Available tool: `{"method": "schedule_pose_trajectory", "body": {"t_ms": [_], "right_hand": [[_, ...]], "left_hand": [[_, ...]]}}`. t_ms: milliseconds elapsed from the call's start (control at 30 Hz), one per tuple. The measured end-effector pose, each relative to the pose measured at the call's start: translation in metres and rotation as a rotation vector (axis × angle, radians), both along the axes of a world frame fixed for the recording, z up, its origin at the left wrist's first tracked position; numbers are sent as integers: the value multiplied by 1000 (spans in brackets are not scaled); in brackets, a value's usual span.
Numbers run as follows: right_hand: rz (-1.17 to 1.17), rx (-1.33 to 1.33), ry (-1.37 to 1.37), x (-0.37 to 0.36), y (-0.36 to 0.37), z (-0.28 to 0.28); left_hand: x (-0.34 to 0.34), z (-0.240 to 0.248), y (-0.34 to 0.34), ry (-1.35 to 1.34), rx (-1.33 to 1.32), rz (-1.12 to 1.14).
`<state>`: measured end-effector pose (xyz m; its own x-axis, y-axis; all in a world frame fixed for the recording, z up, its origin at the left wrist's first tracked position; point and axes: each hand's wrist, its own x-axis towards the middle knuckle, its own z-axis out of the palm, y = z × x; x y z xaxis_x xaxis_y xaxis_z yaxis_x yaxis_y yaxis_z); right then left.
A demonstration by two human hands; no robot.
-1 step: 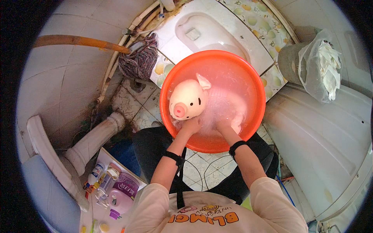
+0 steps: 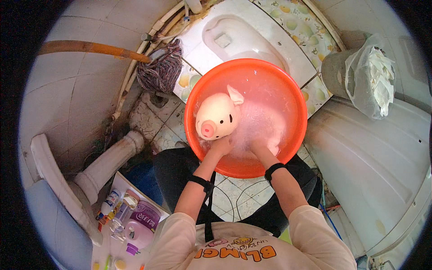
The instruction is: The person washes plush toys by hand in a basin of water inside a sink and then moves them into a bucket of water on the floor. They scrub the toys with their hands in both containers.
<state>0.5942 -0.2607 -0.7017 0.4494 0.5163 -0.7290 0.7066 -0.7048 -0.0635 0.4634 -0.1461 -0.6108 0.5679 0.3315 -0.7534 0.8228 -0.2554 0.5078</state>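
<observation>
A pale pink plush pig (image 2: 215,111) lies in a round orange basin (image 2: 302,112) of cloudy, sudsy water. Its head, with a pink snout and one raised ear, stands out of the water at the left. The body is under the surface to the right, only faintly visible. My left hand (image 2: 221,146) dips into the water just below the pig's head, close against it. Beside the submerged body, my right hand (image 2: 260,146) reaches into the water. Suds and water hide the fingers of both hands, so their grip does not show.
Behind the basin is a squat toilet (image 2: 216,27). A mop (image 2: 162,67) leans at the left; a lined bin (image 2: 335,72) with paper stands at the right, above a white appliance (image 2: 373,157). Bottles, including a purple-labelled jug (image 2: 139,229), crowd the lower left.
The water's ripples and foam have shifted a little around the submerged part of the pig. My hands and the pig's head stay nearly where they were.
</observation>
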Motion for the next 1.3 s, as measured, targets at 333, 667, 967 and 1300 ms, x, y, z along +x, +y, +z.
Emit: {"method": "schedule_pose_trajectory", "body": {"t_ms": [333, 667, 967, 1300], "right_hand": [[234, 37, 154, 29, 4, 102], [-202, 154, -58, 18, -4, 132], [-1012, 313, 293, 26, -31, 27], [-789, 418, 545, 42, -5, 115]], "left_hand": [[0, 33, 14, -90, 186, -147], [7, 85, 48, -294, 688, 142], [30, 52, 54, -134, 765, 123], [42, 141, 31, -488, 732, 273]]}}
